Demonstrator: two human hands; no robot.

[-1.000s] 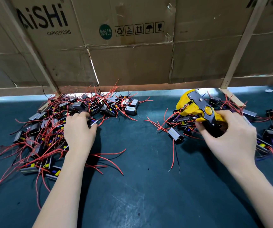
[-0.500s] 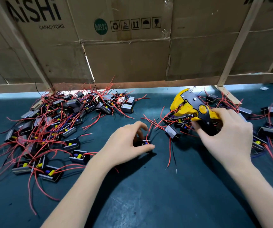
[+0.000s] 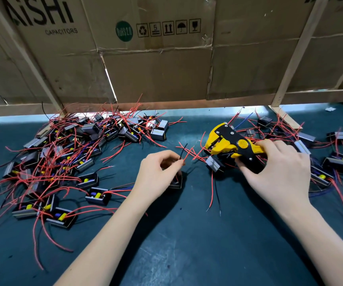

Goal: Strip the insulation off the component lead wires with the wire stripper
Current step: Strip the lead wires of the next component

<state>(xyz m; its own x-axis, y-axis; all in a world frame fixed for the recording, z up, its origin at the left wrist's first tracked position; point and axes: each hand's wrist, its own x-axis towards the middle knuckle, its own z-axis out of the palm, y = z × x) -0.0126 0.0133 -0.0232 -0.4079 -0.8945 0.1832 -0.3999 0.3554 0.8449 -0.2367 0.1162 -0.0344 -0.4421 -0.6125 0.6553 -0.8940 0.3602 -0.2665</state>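
Lifted lead wires pinched by left hand; right hand seemingly grips wire stripper.

- Cardboard panel, upper left: "AiSHi" in large black letters, "CAPACITORS" beneath.
- Green round sticker: "RoHS 2.0".
- Row of handling symbols: recycling, "5" stacking limit, arrows, umbrella, glass.

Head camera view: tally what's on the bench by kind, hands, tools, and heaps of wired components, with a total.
Hands: 2, left hand pinching lead wires, right hand gripping the tool
Tools: 1, the wire stripper
Component heaps: 2, left heap and right heap
Total: 5
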